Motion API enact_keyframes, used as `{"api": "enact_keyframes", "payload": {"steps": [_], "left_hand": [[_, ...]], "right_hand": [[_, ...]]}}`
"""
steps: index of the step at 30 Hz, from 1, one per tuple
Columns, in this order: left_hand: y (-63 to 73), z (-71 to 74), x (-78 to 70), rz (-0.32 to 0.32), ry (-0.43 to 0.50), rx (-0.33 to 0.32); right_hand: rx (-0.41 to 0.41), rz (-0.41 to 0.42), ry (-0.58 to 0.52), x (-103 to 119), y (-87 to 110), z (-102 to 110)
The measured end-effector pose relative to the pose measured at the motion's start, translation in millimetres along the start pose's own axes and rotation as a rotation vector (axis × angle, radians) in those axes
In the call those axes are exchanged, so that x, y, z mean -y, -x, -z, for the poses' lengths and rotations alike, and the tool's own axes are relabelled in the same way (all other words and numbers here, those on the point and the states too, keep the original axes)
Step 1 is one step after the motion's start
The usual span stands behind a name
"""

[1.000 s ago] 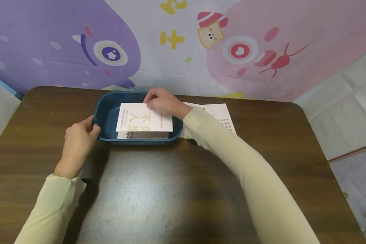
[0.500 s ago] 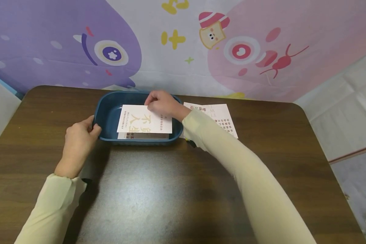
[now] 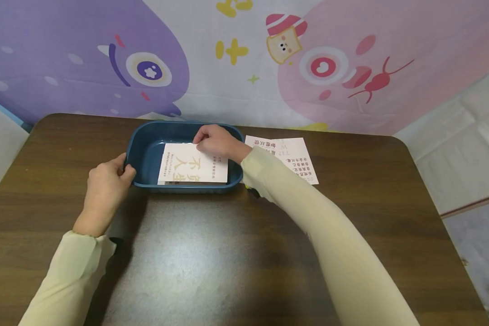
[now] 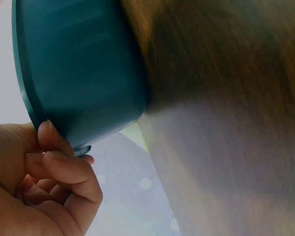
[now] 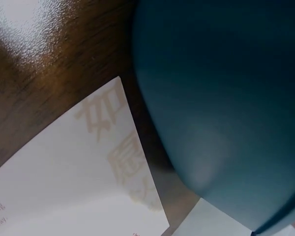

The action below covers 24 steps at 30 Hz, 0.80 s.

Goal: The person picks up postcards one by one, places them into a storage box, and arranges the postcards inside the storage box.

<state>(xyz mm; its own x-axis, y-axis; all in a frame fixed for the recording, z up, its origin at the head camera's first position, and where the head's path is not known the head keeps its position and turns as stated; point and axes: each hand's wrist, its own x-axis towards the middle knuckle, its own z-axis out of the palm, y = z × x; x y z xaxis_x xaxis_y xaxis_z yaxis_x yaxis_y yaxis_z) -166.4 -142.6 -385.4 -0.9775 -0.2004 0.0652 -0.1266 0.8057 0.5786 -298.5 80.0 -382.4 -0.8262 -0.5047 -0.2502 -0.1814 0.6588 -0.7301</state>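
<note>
A dark blue rectangular basin (image 3: 146, 136) stands near the table's back edge. At its left end my left hand (image 3: 107, 190) grips the rim between thumb and curled fingers; the left wrist view shows this hold on the basin wall (image 4: 78, 73). Inside the basin, my right hand (image 3: 218, 141) pinches the far edge of a white card (image 3: 187, 158) printed with gold characters. Another card lies beneath it, almost wholly covered. In the right wrist view the right hand is mostly out of sight, at the lower right edge.
To the right of the basin, several printed white cards (image 3: 295, 158) lie overlapping on the brown table (image 3: 212, 253), partly behind the right sleeve. One loose card (image 5: 88, 157) is close to the basin's outer wall. A cartoon-print cloth (image 3: 228, 90) hangs behind the table.
My right hand has lowered the white card further into the basin and slightly towards me, covering more of the card underneath. The left hand keeps its grip on the rim.
</note>
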Motion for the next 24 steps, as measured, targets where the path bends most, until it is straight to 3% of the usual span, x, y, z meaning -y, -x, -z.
{"api": "enact_keyframes", "payload": {"steps": [24], "left_hand": [[0.5, 0.3, 0.3, 0.02, -0.002, 0.011]], "right_hand": [[0.025, -0.015, 0.133, -6, -10.7, -11]]}}
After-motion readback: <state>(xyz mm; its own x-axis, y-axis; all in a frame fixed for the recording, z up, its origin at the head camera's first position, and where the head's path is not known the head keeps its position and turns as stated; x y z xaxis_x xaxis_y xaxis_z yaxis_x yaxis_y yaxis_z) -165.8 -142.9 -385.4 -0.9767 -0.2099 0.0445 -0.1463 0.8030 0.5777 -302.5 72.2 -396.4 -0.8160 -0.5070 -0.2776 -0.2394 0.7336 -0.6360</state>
